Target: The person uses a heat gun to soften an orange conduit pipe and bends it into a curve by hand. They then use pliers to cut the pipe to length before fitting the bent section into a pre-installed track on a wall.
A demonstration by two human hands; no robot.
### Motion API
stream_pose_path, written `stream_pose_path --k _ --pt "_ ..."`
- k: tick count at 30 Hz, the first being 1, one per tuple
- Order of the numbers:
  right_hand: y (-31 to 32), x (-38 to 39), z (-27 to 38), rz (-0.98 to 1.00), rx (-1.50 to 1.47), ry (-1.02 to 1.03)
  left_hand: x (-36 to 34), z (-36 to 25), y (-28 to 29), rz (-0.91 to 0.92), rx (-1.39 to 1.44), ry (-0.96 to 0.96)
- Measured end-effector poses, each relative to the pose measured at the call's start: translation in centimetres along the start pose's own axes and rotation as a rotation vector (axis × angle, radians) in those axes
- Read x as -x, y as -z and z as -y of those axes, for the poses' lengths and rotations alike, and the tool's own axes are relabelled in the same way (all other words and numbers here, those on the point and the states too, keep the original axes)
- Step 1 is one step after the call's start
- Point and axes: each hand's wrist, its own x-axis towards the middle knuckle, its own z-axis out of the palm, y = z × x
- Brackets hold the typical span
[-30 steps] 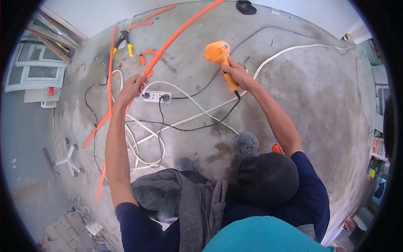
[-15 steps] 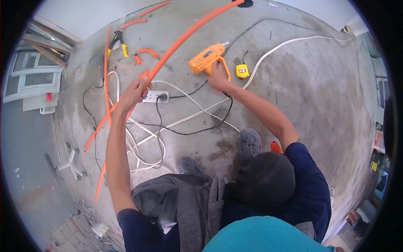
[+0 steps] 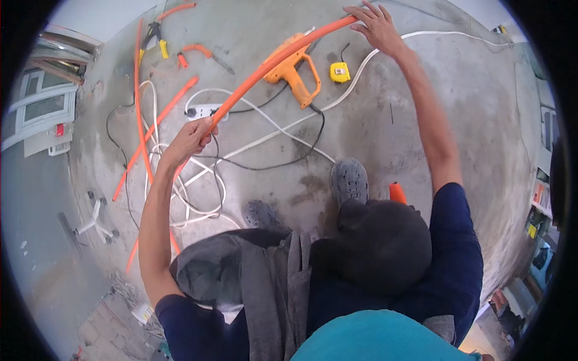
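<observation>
My left hand (image 3: 192, 139) is closed around a long orange plastic pipe (image 3: 265, 67), which slants up and away to the right, slightly bent. At the pipe's far end, my right hand (image 3: 378, 29) has its fingers spread, touching or nearly touching the tip. Beneath the pipe an orange heat gun (image 3: 294, 77) lies on the floor, partly covered by it. To the right of the gun is a yellow tape measure (image 3: 339, 73). Just beyond my left hand sits a white power strip (image 3: 208, 109) with a dark plug in it.
Loose white cable (image 3: 218, 191) tangles left of my feet, among more orange pipes (image 3: 138, 90). Yellow-handled pliers (image 3: 155, 37) and a curved orange piece (image 3: 197, 49) lie far left. A white chair base (image 3: 96, 221) stands left. An orange object (image 3: 397, 192) is beside my right shoe (image 3: 349, 182).
My right hand has let go of the heat gun and moved up to the pipe's far end. The left hand still grips the pipe, whose far end now points farther right.
</observation>
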Motion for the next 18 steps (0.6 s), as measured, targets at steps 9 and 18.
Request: stream_pose_path --k 9,18 --pt "-0.8 6.5 6.0 0.588 -0.431 -0.045 5.0 8.7 -3.9 -0.042 0.185 0.054" --pt "-1.5 10.7 9.3 0.568 -0.548 -0.058 7.7 14.6 -6.4 -0.061 0.341 0.116"
